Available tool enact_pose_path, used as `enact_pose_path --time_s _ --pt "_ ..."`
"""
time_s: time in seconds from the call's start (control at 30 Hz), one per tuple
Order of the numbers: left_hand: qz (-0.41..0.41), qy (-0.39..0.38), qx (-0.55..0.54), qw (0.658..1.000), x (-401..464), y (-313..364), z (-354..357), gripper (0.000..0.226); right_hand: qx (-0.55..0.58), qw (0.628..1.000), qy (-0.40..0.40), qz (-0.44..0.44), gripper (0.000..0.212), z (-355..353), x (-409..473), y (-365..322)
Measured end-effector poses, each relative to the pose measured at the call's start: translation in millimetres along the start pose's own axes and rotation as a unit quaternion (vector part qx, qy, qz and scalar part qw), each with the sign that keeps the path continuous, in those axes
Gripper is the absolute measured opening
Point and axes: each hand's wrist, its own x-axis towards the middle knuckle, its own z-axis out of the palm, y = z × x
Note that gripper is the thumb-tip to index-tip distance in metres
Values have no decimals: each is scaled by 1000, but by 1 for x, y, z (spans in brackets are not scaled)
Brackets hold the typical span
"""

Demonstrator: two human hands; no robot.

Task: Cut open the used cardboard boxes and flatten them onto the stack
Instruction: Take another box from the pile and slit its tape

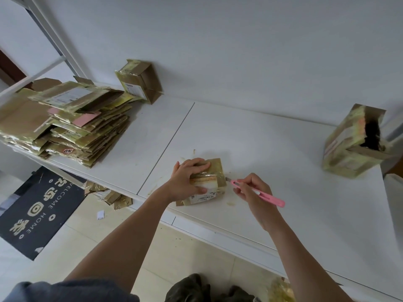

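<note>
On the table edge: small box (205, 182), long axis running left-right.
Left hand (187, 178): clamped over its top.
Right hand (253, 188): grips pink cutter (259, 194), blade touching the box's right end.

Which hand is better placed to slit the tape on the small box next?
The right hand. It grips the pink knife with the blade tip at the right edge of the small box, while the left hand grips the box from above, steadying it on the table.
</note>
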Motion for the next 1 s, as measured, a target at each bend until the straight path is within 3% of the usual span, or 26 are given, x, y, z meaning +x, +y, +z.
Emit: enact_pose_path --time_s 0.2,0.3,0.37,0.43,0.57,0.63,0.73,0.8,0.87,0.93,1.0 --pt "-23 9 -2 1000 3 2 0 79 1 999 41 7 13 -4 -20 6" --pt "-79 52 53 994 4 9 2 84 -94 987 120 -57 8 -10 -21 1" --pt "-146 92 58 983 2 13 6 92 -258 947 152 -113 7 -23 -18 0" --pt "-188 119 24 975 -3 16 10 94 -443 876 143 -124 10 -38 -13 4" --pt "-188 122 9 975 -12 20 14 71 -629 777 24 17 41 -59 -6 13" --pt "-185 139 -32 972 -15 21 12 61 -645 760 -26 77 56 -58 -4 8" --pt "-211 144 -92 962 -19 21 8 64 -623 780 -2 56 59 -37 2 -4" --pt "-248 127 -134 951 -20 20 7 74 -511 860 13 0 47 -14 7 -16" --pt "-269 115 -173 940 -21 19 6 76 -364 931 -2 3 43 15 11 -28" --pt "-274 117 -233 926 -21 19 3 68 -305 952 -26 13 46 40 16 -35" --pt "-273 142 -249 918 -20 16 -2 61 -324 945 -48 -12 45 58 20 -36"
